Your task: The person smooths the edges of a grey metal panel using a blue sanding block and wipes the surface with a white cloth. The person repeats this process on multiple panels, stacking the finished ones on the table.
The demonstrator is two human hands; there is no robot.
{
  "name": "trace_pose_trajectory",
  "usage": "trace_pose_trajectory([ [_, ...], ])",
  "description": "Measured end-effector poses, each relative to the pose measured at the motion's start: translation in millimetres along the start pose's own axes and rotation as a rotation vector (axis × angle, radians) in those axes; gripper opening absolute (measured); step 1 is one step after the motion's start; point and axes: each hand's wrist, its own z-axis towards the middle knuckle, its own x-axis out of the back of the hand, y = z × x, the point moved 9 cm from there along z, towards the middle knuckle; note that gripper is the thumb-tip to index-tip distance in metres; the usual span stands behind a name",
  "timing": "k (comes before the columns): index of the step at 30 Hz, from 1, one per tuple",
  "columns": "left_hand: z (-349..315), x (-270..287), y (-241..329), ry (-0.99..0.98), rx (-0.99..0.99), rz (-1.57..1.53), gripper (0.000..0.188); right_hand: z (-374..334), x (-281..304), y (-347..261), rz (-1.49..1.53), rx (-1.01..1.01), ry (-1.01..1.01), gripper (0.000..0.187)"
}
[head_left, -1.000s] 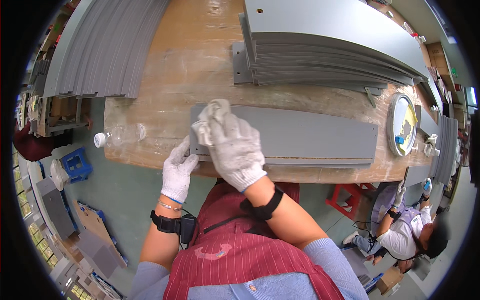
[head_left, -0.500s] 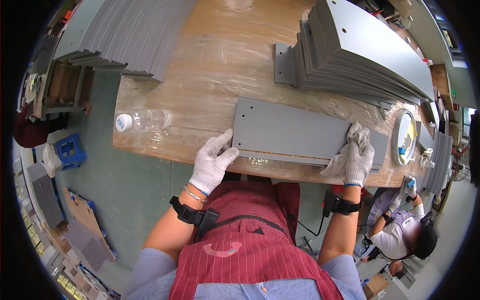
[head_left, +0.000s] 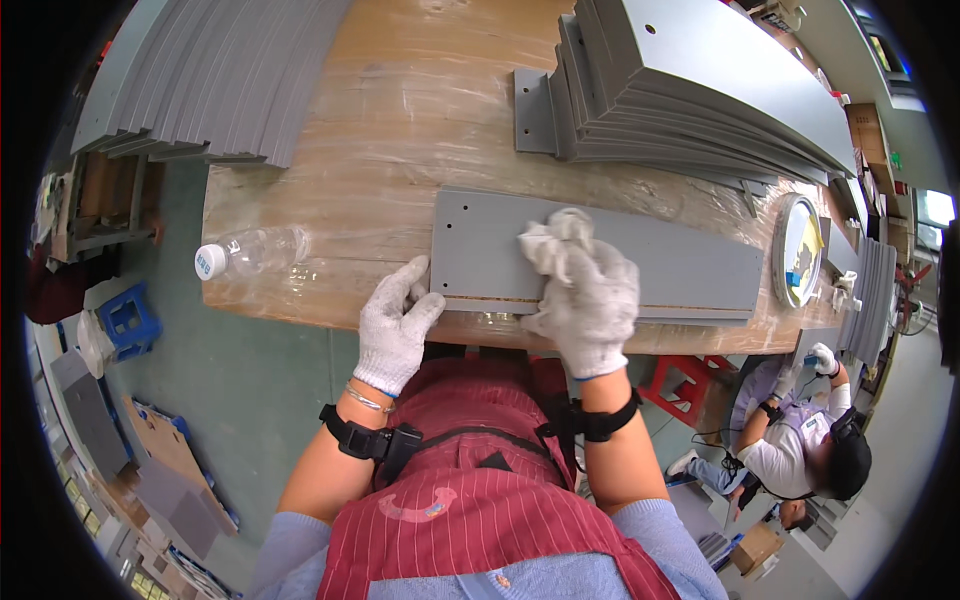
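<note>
A long grey board (head_left: 680, 260) with small holes near its left end lies flat on the table, a strip of bare brown core showing along its near edge. My gloved left hand (head_left: 395, 325) grips the board's near left corner, thumb and fingers curled against the edge. In my gloved right hand (head_left: 597, 310) is a crumpled white cloth (head_left: 560, 235), pressed on the board's top near the middle. That hand is slightly blurred and covers part of the near edge. A second grey panel seems to lie under the board; little of it shows.
Stacks of grey boards stand at far left (head_left: 200, 85) and far right (head_left: 690, 90). A clear bottle (head_left: 255, 252) lies on the film-wrapped table (head_left: 370, 130). A round tin (head_left: 797, 250) sits at the right. Beyond it a co-worker (head_left: 790, 450) works; a red stool (head_left: 685, 388) stands nearby.
My right hand has swept the cloth leftward along the board from its right end to the middle. My left hand stays at the left corner. The whole view has shifted slightly.
</note>
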Motion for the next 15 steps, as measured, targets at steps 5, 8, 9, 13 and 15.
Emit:
trace_pose_trajectory([
  [5,-2,-4,-3,-0.060,0.040,0.005,0.052,-52,106,225,-0.486,-0.591,0.079,0.022],
  [8,-2,-8,-2,-0.048,0.065,-0.038,0.052,-49,120,218,-0.277,-0.619,0.184,0.019],
  [9,-2,-9,0,-0.006,0.074,-0.079,0.050,-36,106,185,-0.344,-0.464,0.205,0.019],
  [13,-3,-1,-1,0.015,0.066,0.014,0.051,7,-3,-13,-0.031,0.065,-0.168,0.025],
  [15,0,2,-3,-0.008,0.037,0.052,0.049,-1,-30,-54,0.078,0.142,-0.146,0.025],
])
